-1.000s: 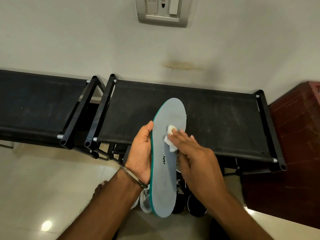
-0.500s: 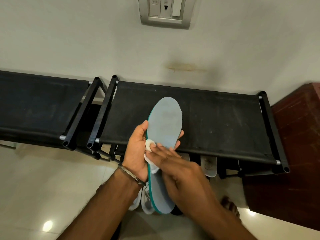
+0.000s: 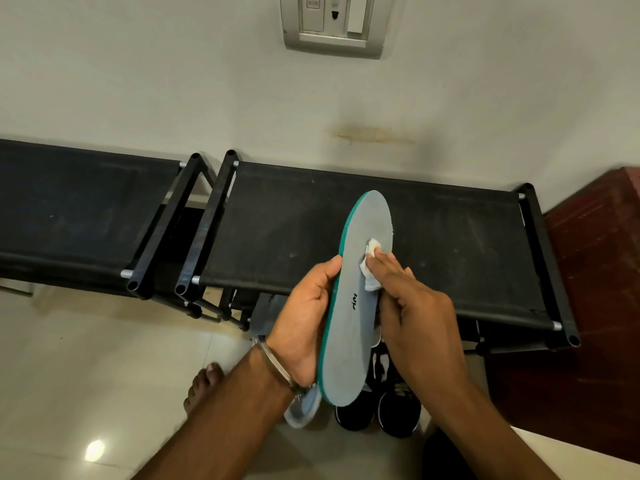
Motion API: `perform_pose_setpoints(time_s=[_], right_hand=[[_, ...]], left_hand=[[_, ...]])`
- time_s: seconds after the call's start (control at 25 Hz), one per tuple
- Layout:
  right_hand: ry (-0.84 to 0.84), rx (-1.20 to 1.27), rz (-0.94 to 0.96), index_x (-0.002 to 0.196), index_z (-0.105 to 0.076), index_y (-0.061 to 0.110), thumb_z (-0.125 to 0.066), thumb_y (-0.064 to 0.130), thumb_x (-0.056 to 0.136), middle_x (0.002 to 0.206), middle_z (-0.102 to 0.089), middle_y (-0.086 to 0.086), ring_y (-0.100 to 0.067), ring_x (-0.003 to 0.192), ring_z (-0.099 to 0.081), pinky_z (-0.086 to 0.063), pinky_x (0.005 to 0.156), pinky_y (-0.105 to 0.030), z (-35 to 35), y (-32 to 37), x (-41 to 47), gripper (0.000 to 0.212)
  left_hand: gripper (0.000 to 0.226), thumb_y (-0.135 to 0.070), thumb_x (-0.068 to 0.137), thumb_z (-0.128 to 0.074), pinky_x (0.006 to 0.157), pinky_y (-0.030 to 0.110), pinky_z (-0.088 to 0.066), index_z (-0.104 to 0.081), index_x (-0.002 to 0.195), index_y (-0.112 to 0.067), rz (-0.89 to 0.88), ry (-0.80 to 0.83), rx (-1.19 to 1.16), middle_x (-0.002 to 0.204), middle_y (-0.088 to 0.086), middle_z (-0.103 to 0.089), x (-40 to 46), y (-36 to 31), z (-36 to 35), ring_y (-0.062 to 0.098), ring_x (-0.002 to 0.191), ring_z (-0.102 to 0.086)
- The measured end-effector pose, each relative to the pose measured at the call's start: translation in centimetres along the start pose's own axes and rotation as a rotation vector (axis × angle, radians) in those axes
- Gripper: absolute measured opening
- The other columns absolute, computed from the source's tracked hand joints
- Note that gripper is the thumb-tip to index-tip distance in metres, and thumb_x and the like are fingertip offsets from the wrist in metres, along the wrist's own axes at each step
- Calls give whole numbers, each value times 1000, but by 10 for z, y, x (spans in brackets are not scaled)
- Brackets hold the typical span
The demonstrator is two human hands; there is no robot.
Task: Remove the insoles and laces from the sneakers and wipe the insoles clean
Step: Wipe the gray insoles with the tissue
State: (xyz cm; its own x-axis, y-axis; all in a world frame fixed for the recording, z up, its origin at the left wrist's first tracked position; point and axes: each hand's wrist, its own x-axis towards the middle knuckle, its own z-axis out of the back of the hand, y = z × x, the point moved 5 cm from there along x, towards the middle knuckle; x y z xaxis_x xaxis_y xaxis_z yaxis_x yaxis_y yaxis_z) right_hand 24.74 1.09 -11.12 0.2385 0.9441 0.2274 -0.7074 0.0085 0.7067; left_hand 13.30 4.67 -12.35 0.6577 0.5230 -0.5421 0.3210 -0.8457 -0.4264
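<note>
Head view, only one. Left hand [image 3: 304,323] grips the grey insole [image 3: 356,306] along its green-edged left side, thumb on the rim, fingers curled behind; metal bangle [image 3: 277,367] on that wrist. Insole held upright-ish, toe end up, heel end down, in front of the shoe rack [image 3: 450,244], not touching it. Small dark logo print mid-insole. Right hand [image 3: 415,313] pinches a white wipe [image 3: 370,268] and presses it flat against the insole's upper half, fingers extended over the wipe, thumb tucked under it.

Containers: the black fabric-top shoe rack has lower shelves mostly hidden; a grey piece, maybe the other insole [image 3: 268,313], sticks out under its front edge just left of the left hand. Cannot tell what else sits inside. Second rack [image 3: 69,216] stands just beside on the left, frames nearly touching.

On the floor [image 3: 86,375] below the hands: pair of black sneakers [image 3: 381,407] side by side, toes toward the camera, and a pale shoe or sole [image 3: 303,408] just left of them, partly hidden by the left wrist. Bare foot [image 3: 202,382] left of that.

Edges: rack's front bar runs right behind the hands; red-brown wooden panel [image 3: 588,289] closes the right side; wall with a switch plate [image 3: 332,22] behind. Open floor to the left.
</note>
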Motion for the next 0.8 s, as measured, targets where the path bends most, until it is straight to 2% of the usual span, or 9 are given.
perform_pose_setpoints(time_s=[0.08, 0.16, 0.24, 0.32, 0.36, 0.44, 0.52, 0.68, 0.8], right_hand=[[38, 66, 69, 133, -59, 15, -58, -6, 91, 144, -50, 4, -4, 136, -42, -34, 114, -29, -8, 25, -7, 47], [90, 54, 215, 129, -62, 8, -48, 3, 93, 141, -52, -3, -8, 136, -41, -28, 115, -23, -16, 45, -13, 39], [85, -77, 257, 128, -63, 7, -52, -1, 90, 139, -53, -5, -13, 133, -45, -29, 115, -28, -13, 33, -7, 40], [33, -175, 156, 130, -62, 10, -66, -13, 81, 139, -54, -2, -15, 133, -47, -31, 114, -34, -4, 13, 1, 55], [34, -154, 126, 131, -61, 11, -65, -13, 81, 140, -53, -2, -14, 133, -46, -31, 114, -34, -3, 14, -1, 55], [67, -47, 201, 129, -63, 8, -49, -1, 91, 140, -54, -5, -13, 135, -44, -29, 116, -28, -11, 37, -7, 41], [126, 7, 278, 126, -64, 5, -43, 7, 94, 138, -56, -8, -13, 135, -41, -21, 118, -24, -18, 46, -13, 39], [36, -105, 121, 133, -60, 15, -61, -8, 88, 144, -50, 4, -8, 137, -42, -33, 116, -32, -4, 12, 1, 51], [116, 39, 202, 129, -63, 10, -48, 4, 94, 140, -55, -1, -6, 136, -43, -27, 116, -21, -14, 45, -7, 38]], left_hand=[[54, -48, 95, -40, 102, 35, -47, -63, 128, -13, 52, -7, -102, 128, 12, -64, 1, 0, -1, 23, 117, -62], [62, -51, 95, -39, 115, 39, -31, -50, 140, -10, 47, -28, -135, 141, 14, -52, 6, -4, 7, 27, 133, -48], [61, -52, 95, -38, 110, 38, -39, -54, 137, -11, 45, -17, -143, 136, 12, -57, 8, -5, 11, 26, 127, -54], [55, -52, 95, -38, 92, 35, -53, -62, 128, -15, 6, -48, -110, 120, 9, -68, 9, -5, 15, 23, 107, -66], [55, -52, 95, -39, 92, 35, -52, -62, 128, -15, 15, -50, -114, 120, 9, -67, 9, -5, 15, 23, 107, -66], [61, -53, 94, -39, 109, 38, -40, -55, 137, -13, 64, -59, -138, 136, 12, -57, 9, -3, 13, 24, 126, -54], [64, -54, 93, -39, 110, 38, -39, -53, 139, -11, 69, -57, -148, 140, 14, -54, 6, -6, 11, 24, 128, -52], [52, -50, 95, -40, 85, 33, -57, -72, 116, -14, 12, -31, -132, 114, 11, -70, 6, -3, 10, 22, 96, -69], [61, -52, 95, -39, 109, 38, -40, -55, 137, -12, 77, -51, -166, 138, 14, -55, 9, -1, 13, 24, 126, -54]])
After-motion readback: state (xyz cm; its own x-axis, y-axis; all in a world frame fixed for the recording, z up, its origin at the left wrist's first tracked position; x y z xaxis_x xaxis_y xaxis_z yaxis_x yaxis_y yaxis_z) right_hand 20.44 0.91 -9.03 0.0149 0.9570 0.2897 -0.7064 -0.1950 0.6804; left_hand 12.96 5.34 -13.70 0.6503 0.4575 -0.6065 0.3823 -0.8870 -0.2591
